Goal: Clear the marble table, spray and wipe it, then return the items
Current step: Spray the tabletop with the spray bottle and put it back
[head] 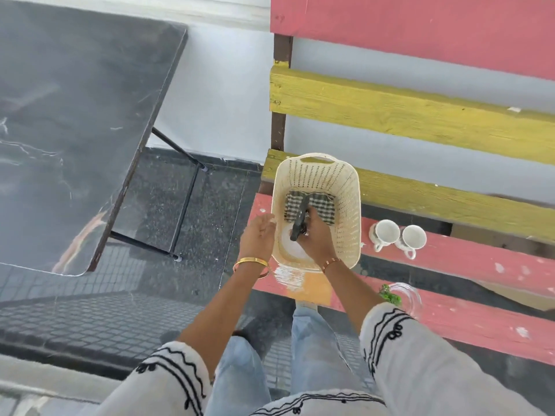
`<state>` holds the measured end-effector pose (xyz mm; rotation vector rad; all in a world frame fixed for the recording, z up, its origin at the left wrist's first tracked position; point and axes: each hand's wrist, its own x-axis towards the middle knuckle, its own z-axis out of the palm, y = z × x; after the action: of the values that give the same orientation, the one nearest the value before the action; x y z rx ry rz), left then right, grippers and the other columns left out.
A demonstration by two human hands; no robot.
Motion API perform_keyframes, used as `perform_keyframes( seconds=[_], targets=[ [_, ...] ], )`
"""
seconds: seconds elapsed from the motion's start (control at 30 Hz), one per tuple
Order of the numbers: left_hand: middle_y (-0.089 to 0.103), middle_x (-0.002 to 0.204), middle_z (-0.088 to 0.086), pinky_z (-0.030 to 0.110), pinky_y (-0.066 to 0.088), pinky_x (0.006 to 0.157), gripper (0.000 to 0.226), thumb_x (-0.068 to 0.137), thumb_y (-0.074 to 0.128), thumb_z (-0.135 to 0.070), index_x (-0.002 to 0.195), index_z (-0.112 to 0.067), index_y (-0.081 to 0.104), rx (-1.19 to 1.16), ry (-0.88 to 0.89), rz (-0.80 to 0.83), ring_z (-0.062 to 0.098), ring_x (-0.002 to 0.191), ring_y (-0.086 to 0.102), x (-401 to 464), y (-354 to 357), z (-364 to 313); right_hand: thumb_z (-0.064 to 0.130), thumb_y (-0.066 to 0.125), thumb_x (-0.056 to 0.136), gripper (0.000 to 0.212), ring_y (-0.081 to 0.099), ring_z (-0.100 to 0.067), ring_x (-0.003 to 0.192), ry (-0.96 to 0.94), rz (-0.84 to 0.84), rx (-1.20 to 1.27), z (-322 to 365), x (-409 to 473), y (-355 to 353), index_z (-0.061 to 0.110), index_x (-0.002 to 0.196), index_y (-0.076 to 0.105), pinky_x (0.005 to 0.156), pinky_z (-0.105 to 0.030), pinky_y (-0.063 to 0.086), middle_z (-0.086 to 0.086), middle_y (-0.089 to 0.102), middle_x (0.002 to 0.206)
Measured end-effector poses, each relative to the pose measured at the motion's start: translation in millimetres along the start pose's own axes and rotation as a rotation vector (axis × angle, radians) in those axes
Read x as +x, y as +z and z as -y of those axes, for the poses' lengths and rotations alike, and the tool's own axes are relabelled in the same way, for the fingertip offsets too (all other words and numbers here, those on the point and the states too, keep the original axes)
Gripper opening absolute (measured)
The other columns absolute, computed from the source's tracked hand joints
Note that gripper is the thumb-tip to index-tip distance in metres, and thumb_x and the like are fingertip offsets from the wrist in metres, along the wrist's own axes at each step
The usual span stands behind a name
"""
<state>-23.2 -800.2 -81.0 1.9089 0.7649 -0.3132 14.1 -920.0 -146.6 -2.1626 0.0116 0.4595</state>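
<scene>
Outdoor floor of dark tile, painted slat bench (450, 256) on our right, marble table (60, 130) on our left with nothing on its visible top. So clearing looks finished; we judge we're at the step of fetching the cleaning kit.

Cream basket (351, 205) sits on the bench's near end. Inside: a checked cloth (322, 204) folded at the far side, and a white spray bottle (292, 250) with a dark trigger head (300, 219) lying on the cloth's near edge.

Right hand (315, 238) is down in the basket, fingers curled around the trigger head and bottle neck. Left hand (259, 238) is loose, palm open, holding nothing, at the basket's left rim; whether it touches the rim we can't tell.

Cleared items wait on the bench: two white cups (399, 237) just right of the basket, and a glass jug (405, 295) with greenery nearer to us.

Next move as we read it: lift the bottle straight up clear of the rim, left hand takes the cloth, turn left to the table, spray.
</scene>
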Motion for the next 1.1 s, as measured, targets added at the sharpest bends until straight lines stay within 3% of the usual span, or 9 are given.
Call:
perform_keyframes(
  seconds=[0.1,0.27,0.43,0.57,0.67,0.77,0.9,1.0,1.1],
  targets=[
    [0.060,0.123,0.017,0.040,0.043,0.099,0.034,0.095,0.043,-0.021,0.121,-0.002,0.054,-0.046,0.076,0.006,0.032,0.113,0.055,-5.5,-30.5,-9.4,0.004,0.066,0.080,0.051,0.060,-0.021,0.086,-0.015,-0.104,0.009,29.9,-8.4,-4.7,0.008,0.127,0.046,0.079,-0.028,0.045,-0.008,0.067,0.099],
    [0.059,0.104,0.002,0.024,0.037,0.085,0.026,0.094,0.045,-0.019,0.113,-0.009,0.059,-0.218,0.227,-0.003,0.017,0.095,0.053,-14.4,-98.3,-30.7,0.004,0.061,0.084,0.055,0.055,-0.018,0.076,-0.127,-0.271,0.091,101.8,-17.4,-5.5,0.010,0.134,0.040,0.057,-0.018,0.031,-0.001,0.061,0.087],
    [0.061,0.119,0.009,0.024,0.037,0.090,0.028,0.094,0.045,-0.018,0.116,-0.007,0.059,-0.253,0.365,-0.067,0.022,0.107,0.054,-20.4,-171.5,-41.1,-0.003,0.059,0.084,0.056,0.058,-0.016,0.077,-0.282,-0.316,0.316,181.2,-27.9,24.7,0.007,0.134,0.037,0.068,-0.016,0.042,-0.006,0.060,0.091],
    [0.063,0.117,0.014,0.021,0.037,0.084,0.025,0.093,0.047,-0.014,0.112,-0.005,0.061,-0.342,0.417,-0.164,0.015,0.095,0.051,-27.6,-241.4,-31.6,0.004,0.059,0.088,0.052,0.054,-0.009,0.073,-0.365,-0.239,0.403,249.9,-35.6,63.3,0.008,0.134,0.035,0.068,-0.013,0.042,-0.002,0.054,0.084],
    [0.064,0.114,0.011,0.012,0.039,0.071,0.024,0.093,0.047,-0.014,0.109,-0.005,0.062,-0.375,0.440,-0.242,0.014,0.093,0.052,-28.4,-290.0,-16.6,0.010,0.056,0.091,0.034,0.052,-0.012,0.068,-0.442,-0.171,0.415,298.4,-39.3,97.8,0.012,0.122,0.042,0.069,-0.019,0.043,0.000,0.052,0.077],
    [0.064,0.112,0.007,0.019,0.039,0.083,0.026,0.094,0.047,-0.020,0.111,-0.007,0.061,-0.392,0.444,-0.348,0.013,0.094,0.053,-30.1,-334.7,-0.9,0.019,0.053,0.094,0.017,0.053,-0.009,0.059,-0.482,-0.072,0.381,345.0,-46.1,131.8,0.011,0.108,0.046,0.058,-0.011,0.043,0.000,0.053,0.071],
    [0.060,0.105,0.001,0.021,0.037,0.081,0.026,0.094,0.047,-0.020,0.111,-0.006,0.061,-0.458,0.428,-0.460,0.011,0.094,0.051,-29.9,-384.2,20.1,0.026,0.054,0.094,0.023,0.054,-0.018,0.058,-0.497,0.081,0.353,389.1,-50.9,176.8,0.007,0.104,0.046,0.063,-0.026,0.045,-0.006,0.053,0.071],
    [0.061,0.110,0.004,0.017,0.036,0.080,0.027,0.094,0.048,-0.021,0.113,-0.006,0.060,-0.475,0.399,-0.559,0.013,0.095,0.052,-23.9,-421.4,39.8,0.025,0.055,0.093,0.014,0.053,-0.017,0.056,-0.518,0.141,0.356,417.9,-47.5,213.7,0.015,0.093,0.045,0.061,-0.025,0.045,-0.004,0.052,0.067],
    [0.059,0.100,0.001,0.003,0.037,0.059,0.025,0.094,0.047,-0.019,0.111,-0.005,0.060,-0.460,0.379,-0.662,0.013,0.092,0.051,-9.9,-462.0,62.6,0.024,0.055,0.093,0.016,0.053,-0.012,0.051,-0.519,0.209,0.351,447.2,-39.3,250.0,0.019,0.084,0.043,0.054,-0.018,0.044,-0.003,0.050,0.066]
  ],
)
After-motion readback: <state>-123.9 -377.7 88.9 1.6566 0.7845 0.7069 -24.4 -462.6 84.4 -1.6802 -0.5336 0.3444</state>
